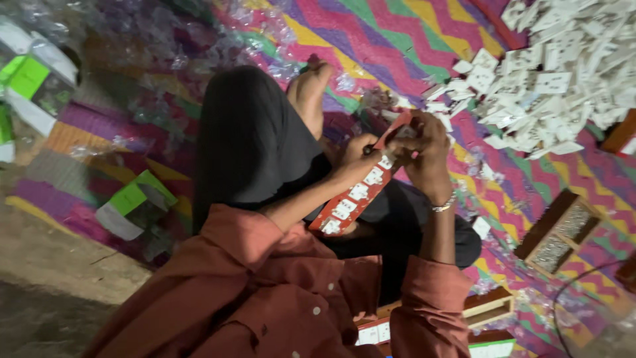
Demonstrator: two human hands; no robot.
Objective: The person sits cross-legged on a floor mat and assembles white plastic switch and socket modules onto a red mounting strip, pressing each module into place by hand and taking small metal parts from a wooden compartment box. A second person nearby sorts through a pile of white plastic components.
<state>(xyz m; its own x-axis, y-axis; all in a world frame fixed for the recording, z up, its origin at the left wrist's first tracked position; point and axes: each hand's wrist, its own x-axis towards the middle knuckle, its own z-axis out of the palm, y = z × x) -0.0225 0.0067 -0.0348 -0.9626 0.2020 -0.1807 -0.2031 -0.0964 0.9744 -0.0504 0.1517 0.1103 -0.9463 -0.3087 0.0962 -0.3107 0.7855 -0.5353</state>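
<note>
I hold a long red strip board point(351, 199) fitted with several white sockets, slanted over my lap. My left hand point(360, 154) grips it near its upper end, fingers curled on the edge. My right hand point(424, 149), with a metal bracelet at the wrist, closes on the top end of the board. Whether a small tool sits between the fingers I cannot tell. My raised knee in black trousers point(255, 132) and my bare foot point(311, 93) lie just left of the hands.
A big heap of white socket plates point(550, 79) covers the upper right of the zigzag mat point(397, 40). A wooden box of small metal parts point(556, 232) and a wooden tray point(487, 306) sit right. Green-and-white cartons point(132, 199) and clear wrappers point(165, 40) lie left.
</note>
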